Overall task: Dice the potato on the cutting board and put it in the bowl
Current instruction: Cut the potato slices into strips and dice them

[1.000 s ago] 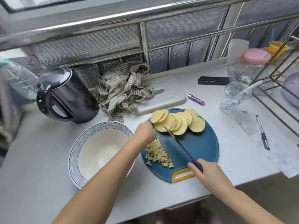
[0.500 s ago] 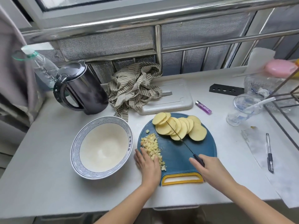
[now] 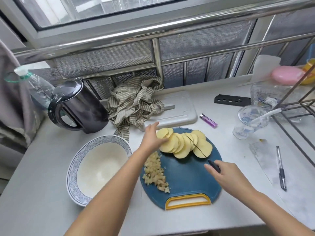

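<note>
Yellow potato slices [image 3: 184, 143] fan across the blue cutting board [image 3: 185, 183], with diced pieces [image 3: 156, 171] heaped near the bowl [image 3: 75, 167]. The left hand [image 3: 150, 139] lays straight fingers on the leftmost slices. The right hand [image 3: 225, 176] curls its fingers round the knife [image 3: 196, 145].

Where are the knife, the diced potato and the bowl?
knife [image 3: 198, 148], head view, on the thin blade.
diced potato [image 3: 156, 172], head view, centre of the pile.
bowl [image 3: 72, 167], head view, patterned left rim.
</note>
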